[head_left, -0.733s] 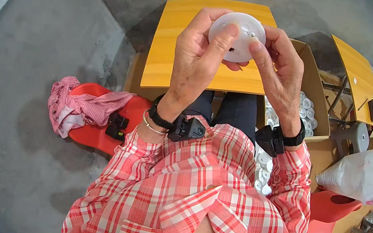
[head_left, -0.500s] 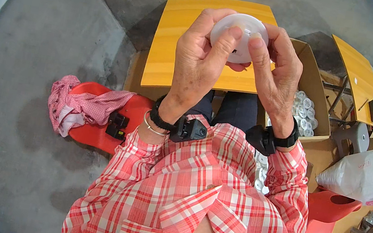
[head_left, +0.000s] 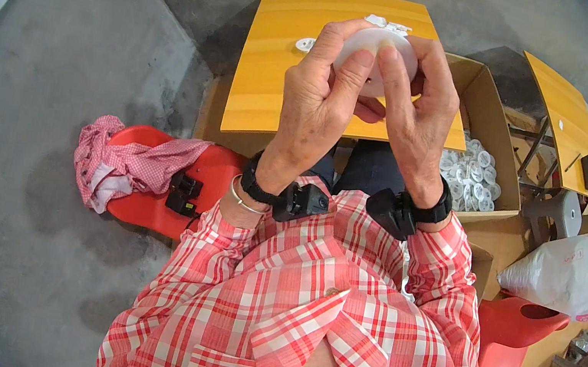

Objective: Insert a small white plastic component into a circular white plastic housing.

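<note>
A round white plastic disc (head_left: 377, 61) is held up over the yellow table (head_left: 267, 86) between both hands. My left hand (head_left: 319, 87) grips its left side, thumb pressed on the face. My right hand (head_left: 424, 100) grips the right side, its thumb resting beside the left one near the disc's upper middle. The other fingers curl behind the disc and are partly hidden. Small white pieces (head_left: 388, 24) lie on the table just beyond the disc. Left of my left fingers sits a small white round part (head_left: 305, 44).
A cardboard box (head_left: 507, 141) stands right of the table, with many clear-white round parts (head_left: 473, 174) in it. On the left, a red chair (head_left: 138, 210) carries a pink checked cloth (head_left: 101, 151). Farther right are a grey stool (head_left: 562, 215), a white sack (head_left: 567, 272) and another yellow table (head_left: 564, 124).
Both hands and the disc have shifted slightly, the right hand moving left. The thumbs are closer together on the disc. The small white parts on the table have come into view.
</note>
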Tool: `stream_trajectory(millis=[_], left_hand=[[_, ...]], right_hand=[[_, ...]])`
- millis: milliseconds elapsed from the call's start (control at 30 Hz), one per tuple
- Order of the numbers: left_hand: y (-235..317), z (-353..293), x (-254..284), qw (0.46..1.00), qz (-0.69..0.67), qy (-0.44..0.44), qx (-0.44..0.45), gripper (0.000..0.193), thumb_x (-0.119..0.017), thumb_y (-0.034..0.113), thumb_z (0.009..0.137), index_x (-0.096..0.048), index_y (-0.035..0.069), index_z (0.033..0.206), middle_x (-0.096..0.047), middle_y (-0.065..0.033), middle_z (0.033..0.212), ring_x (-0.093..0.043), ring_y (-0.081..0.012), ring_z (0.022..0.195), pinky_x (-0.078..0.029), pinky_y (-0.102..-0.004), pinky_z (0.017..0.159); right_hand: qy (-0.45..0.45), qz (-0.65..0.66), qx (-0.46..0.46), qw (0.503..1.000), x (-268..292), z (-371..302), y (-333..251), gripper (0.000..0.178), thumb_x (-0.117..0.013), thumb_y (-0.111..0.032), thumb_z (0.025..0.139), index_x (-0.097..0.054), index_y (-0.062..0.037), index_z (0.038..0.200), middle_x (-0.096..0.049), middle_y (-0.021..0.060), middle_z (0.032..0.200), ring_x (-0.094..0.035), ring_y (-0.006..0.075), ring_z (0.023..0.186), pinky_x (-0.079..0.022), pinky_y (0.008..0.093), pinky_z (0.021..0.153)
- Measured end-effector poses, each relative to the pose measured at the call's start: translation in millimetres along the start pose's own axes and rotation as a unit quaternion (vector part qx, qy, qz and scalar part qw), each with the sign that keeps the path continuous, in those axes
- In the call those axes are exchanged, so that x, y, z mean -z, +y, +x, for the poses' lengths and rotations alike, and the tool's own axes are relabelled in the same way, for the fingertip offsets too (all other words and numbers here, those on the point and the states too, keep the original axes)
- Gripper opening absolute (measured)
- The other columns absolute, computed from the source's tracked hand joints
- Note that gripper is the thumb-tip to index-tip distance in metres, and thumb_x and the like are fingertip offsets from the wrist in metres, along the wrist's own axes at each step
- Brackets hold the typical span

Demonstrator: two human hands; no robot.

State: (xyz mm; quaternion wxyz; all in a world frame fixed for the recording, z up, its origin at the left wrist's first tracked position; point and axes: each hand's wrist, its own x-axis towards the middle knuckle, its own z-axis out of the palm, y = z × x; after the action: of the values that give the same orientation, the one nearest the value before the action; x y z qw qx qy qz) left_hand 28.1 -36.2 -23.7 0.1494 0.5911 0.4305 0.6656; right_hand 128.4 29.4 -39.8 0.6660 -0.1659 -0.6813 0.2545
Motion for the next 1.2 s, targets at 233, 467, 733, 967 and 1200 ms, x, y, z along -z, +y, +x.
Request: stream_trajectory(millis=[233,467,733,967,1200], left_hand=[[4,0,9,0.984,-0.066,-0.013,0.164,0.031,-0.043,0.027,0.096,-0.046,0.003,0.115,-0.062,-0.0129,0.068,-0.061,-0.0144,0.047,-0.048,-0.0227,0.038],[7,-2,5,0.980,-0.098,-0.029,0.168,0.041,-0.041,0.037,0.095,-0.045,0.001,0.115,-0.063,-0.0135,0.074,-0.062,-0.0165,0.049,-0.047,-0.0209,0.036],[14,-4,4,0.977,-0.105,-0.045,0.180,0.029,-0.047,0.019,0.093,-0.042,0.000,0.115,-0.062,-0.0123,0.073,-0.059,-0.0126,0.047,-0.045,-0.0211,0.035],[10,-14,-6,0.992,-0.054,-0.001,0.114,0.024,-0.049,0.014,0.092,-0.045,0.000,0.111,-0.061,-0.0104,0.072,-0.057,-0.0105,0.046,-0.043,-0.0217,0.034],[-13,-8,-13,0.983,-0.064,0.011,0.169,0.024,-0.049,0.014,0.091,-0.046,0.000,0.110,-0.060,-0.0103,0.066,-0.055,-0.0113,0.041,-0.040,-0.0222,0.030]], right_hand=[[-0.056,0.081,-0.073,0.992,6,-9,6,0.025,-0.052,-0.020,0.093,-0.057,0.0012,0.104,-0.059,0.0043,0.078,-0.051,0.0097,0.065,-0.043,0.0220,0.059],[-0.079,0.069,-0.136,0.985,15,-15,-5,0.030,-0.046,-0.022,0.096,-0.056,0.0018,0.112,-0.060,0.0055,0.081,-0.053,0.0092,0.068,-0.045,0.0224,0.060],[-0.086,0.027,-0.108,0.990,17,-15,-11,0.027,-0.051,-0.016,0.092,-0.055,0.0017,0.112,-0.059,0.0052,0.071,-0.052,0.0074,0.060,-0.042,0.0220,0.052],[-0.078,0.071,-0.166,0.980,19,-18,-18,0.024,-0.055,-0.014,0.089,-0.057,0.0005,0.109,-0.056,0.0032,0.061,-0.051,0.0049,0.052,-0.038,0.0208,0.045],[-0.047,0.071,-0.161,0.983,15,-22,10,0.023,-0.054,-0.013,0.090,-0.056,0.0017,0.108,-0.054,0.0013,0.060,-0.049,0.0048,0.050,-0.037,0.0199,0.045]])
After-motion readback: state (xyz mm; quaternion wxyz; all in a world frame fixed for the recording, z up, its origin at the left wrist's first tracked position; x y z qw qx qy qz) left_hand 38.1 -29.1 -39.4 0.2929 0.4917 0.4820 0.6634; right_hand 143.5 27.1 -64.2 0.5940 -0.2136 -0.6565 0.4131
